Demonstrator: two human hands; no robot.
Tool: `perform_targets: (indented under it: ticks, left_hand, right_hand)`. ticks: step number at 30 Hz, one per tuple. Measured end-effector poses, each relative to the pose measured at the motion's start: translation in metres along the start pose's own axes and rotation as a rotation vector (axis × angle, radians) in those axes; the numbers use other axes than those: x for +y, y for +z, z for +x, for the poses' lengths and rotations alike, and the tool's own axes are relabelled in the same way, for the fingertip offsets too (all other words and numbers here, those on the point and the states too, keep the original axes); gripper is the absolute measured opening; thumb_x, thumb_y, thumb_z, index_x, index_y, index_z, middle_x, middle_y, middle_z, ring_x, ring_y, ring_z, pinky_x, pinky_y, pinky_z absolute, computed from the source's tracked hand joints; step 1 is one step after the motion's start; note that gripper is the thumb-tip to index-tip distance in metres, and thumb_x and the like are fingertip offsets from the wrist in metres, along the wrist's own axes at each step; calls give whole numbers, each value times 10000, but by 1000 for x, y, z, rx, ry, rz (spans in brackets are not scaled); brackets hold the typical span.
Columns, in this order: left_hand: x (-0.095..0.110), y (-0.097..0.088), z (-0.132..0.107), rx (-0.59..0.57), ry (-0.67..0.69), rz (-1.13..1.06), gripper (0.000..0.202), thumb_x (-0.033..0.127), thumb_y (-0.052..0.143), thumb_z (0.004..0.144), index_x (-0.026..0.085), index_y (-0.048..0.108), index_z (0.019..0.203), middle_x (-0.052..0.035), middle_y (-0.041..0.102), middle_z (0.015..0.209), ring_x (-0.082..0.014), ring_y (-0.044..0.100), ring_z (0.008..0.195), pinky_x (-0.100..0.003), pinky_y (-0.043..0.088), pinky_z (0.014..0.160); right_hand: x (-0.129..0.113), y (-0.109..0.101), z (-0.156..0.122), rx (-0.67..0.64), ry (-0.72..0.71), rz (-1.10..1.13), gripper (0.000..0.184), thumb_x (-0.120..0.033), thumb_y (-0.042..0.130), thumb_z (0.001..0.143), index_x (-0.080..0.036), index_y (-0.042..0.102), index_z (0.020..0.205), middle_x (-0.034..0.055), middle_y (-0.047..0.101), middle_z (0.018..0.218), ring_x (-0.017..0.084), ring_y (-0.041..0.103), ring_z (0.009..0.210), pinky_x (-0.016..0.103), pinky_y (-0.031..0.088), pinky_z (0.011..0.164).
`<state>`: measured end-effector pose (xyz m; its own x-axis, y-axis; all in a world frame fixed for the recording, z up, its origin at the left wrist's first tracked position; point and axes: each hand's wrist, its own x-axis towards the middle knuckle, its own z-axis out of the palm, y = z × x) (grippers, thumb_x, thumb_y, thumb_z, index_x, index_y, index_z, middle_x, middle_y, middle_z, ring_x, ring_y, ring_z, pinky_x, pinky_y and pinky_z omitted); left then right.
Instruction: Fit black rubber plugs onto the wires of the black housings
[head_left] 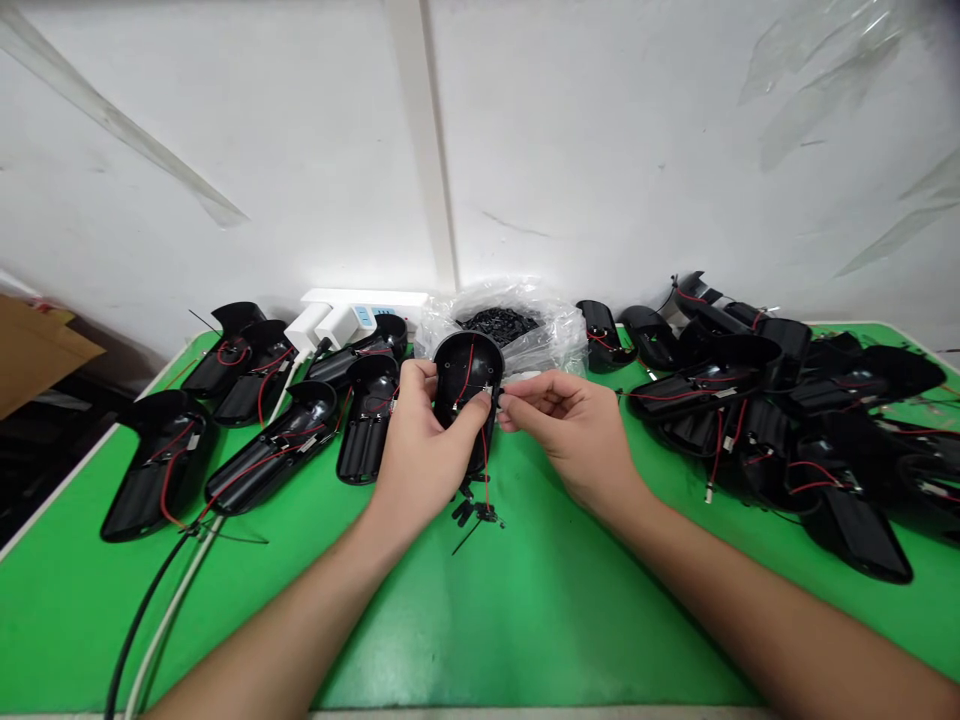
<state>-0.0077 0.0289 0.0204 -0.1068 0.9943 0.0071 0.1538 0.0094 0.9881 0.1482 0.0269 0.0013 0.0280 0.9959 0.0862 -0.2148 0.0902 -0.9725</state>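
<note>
My left hand (435,430) grips a black plastic housing (459,365) with a rounded, cupped top, its thumb pressed onto the inside by a small connector. Red wires run through the housing, and one hangs below it. My right hand (566,425) is at the housing's right edge, thumb and fingertips pinched together; whatever is between them is too small to make out. Several small black parts (480,512) lie on the green table (465,620) just below the housing. A clear plastic bag (559,340) full of small black pieces stands behind it.
Several similar wired housings (266,455) lie on the left, and a larger heap of housings (750,400) covers the right. A white power strip (405,298) with plugged-in adapters stands against the wall. Black and white cables (169,600) run down the table's left. A cardboard box (45,350) is far left.
</note>
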Motion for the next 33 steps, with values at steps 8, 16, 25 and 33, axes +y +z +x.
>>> perform_targets:
  ticks: [8,16,25,33]
  left_hand:
    - [0,1,-2,17,19,25,386,383,776,812,261,459,994,61,625,953,-65,582,919,-232,439,879]
    - [-2,0,-3,18,44,47,386,383,771,827,265,462,1027,45,639,994,-75,597,937,-224,440,851]
    - [3,-1,0,-30,-24,-66,404,385,809,782,255,486,988,52,663,887,-73,592,799,-217,467,767]
    - [6,-7,0,-108,-48,-196,357,351,856,762,227,565,927,56,668,845,-57,592,768,-186,475,736]
  right_hand:
    - [-1,2,-3,42,14,23,162,-251,883,726,-164,784,819,34,758,709,148,717,608,269,593,613]
    - [0,1,-3,27,0,-9,139,-258,876,753,-171,791,820,35,758,706,166,725,611,301,611,619]
    - [-4,-6,6,-75,132,130,307,-314,988,644,-176,783,827,22,746,699,152,702,631,291,587,621]
    - [-8,-14,13,-235,179,180,352,-260,1013,610,-182,776,859,-5,713,732,102,639,653,225,520,607]
